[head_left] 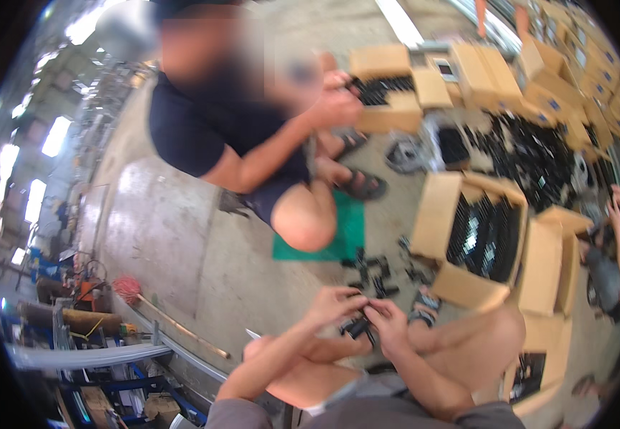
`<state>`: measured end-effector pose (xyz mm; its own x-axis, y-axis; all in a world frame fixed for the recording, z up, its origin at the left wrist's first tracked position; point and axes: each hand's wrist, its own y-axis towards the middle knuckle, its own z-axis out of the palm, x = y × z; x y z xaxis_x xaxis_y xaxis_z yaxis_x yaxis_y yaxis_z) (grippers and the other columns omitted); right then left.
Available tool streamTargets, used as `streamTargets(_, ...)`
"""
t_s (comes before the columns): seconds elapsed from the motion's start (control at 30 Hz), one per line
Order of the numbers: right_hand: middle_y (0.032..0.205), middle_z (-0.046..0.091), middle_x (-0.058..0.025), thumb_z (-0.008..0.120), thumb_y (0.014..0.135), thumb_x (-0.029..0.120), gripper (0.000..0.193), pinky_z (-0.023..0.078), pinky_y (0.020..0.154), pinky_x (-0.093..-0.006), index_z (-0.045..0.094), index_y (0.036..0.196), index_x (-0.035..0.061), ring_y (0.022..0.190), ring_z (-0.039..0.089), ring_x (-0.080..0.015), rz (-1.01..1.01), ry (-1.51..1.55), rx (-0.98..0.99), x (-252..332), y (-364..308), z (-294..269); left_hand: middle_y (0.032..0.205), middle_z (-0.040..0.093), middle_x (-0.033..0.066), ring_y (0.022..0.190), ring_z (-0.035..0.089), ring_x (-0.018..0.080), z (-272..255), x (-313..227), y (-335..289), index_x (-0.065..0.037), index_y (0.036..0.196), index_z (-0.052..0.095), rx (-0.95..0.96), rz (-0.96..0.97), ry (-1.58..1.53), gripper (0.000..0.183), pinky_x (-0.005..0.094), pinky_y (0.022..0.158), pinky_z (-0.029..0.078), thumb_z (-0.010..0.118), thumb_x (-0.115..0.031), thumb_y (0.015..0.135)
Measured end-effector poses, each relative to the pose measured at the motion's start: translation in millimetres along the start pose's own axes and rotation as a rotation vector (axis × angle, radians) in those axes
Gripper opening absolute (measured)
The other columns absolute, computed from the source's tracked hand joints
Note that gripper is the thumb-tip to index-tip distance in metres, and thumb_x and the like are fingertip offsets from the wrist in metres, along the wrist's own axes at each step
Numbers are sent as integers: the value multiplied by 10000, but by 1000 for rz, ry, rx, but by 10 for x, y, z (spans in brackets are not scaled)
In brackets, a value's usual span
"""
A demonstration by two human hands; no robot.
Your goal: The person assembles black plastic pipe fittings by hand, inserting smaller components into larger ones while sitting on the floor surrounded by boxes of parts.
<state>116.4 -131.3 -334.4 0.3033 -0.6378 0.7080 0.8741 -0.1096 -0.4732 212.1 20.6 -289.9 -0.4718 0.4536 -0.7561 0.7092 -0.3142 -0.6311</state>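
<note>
My left hand and my right hand meet in front of my knees, fingers closed in a pinch with the tips almost touching. Between and just below them shows a small black part; its exact kind is too small to make out, and the fingers hide some of it. Past my hands, several loose black parts lie on the concrete floor near my foot.
A person in dark clothes sits across from me, handling black pieces by a cardboard box. An open carton of black parts stands at right, near a black heap. A long-handled mop lies left, beside metal rails.
</note>
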Motion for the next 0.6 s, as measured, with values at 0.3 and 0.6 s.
streamTargets(0.3,1037,687,-88,699,877,4,224,517,842,-246,648,1092,-33,946,645,-114,79,42,-63,115,-80,-108,946,699,43,821,638,83,69,-85,7,27,1251,608,197,-132,-253,413,216,754,524,721,-158,899)
streamTargets(0.6,999,698,-93,699,873,-9,234,525,838,-246,653,1099,-47,914,652,-117,-8,-93,-13,188,34,-176,878,698,41,736,612,71,76,-163,126,51,1262,587,206,-147,-208,482,223,649,472,754,-178,872)
